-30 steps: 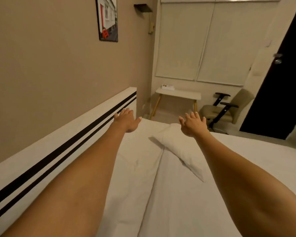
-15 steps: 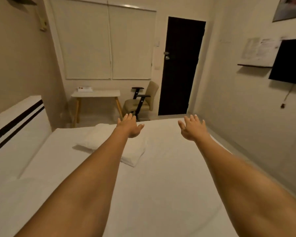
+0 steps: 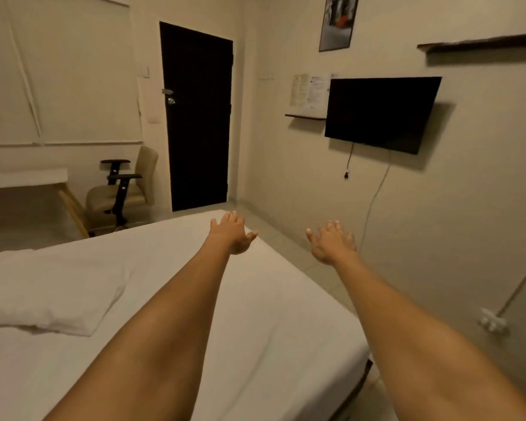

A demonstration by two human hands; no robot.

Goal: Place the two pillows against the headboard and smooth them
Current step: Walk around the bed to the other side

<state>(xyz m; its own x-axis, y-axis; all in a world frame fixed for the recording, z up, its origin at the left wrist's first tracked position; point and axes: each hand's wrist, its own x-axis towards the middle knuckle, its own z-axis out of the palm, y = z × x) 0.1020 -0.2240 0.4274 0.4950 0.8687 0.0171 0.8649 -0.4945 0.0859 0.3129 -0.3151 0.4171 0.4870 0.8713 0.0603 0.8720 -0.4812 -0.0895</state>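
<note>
Pillow [image 3: 52, 293] lies flat on bed [image 3: 280, 323], left of both outstretched empty hands.

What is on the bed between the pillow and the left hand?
Nothing: in the head view only bare white sheet lies between the pillow and the left hand.

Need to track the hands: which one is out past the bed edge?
The right hand, open with spread fingers, hangs over the floor strip beside the wall. The left hand is above the white bed.
</note>
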